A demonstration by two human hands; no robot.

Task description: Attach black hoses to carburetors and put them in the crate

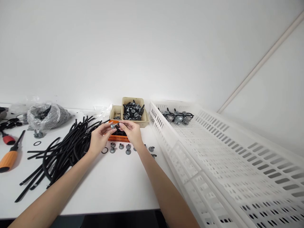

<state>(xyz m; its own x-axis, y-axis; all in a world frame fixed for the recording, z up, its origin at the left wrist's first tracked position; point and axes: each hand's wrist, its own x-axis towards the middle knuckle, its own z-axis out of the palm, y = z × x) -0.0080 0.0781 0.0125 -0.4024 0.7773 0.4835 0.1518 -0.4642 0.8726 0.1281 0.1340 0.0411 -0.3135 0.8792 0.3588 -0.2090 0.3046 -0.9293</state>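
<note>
Both hands [116,131] pinching small grey metal fitting [114,126]

Nothing written can be read anywhere in this view: no label, brand, number or sign. The white slotted crate [220,158] on the right, the beige bins [143,122] at the far side of the tabletop [114,183] and the orange-handled screwdriver [8,160] at the left edge all show plain surfaces. The small grey part [114,125], pinched between the left hand [98,139] and the right hand [133,133], is too small to tell whether it bears any marking.
</note>
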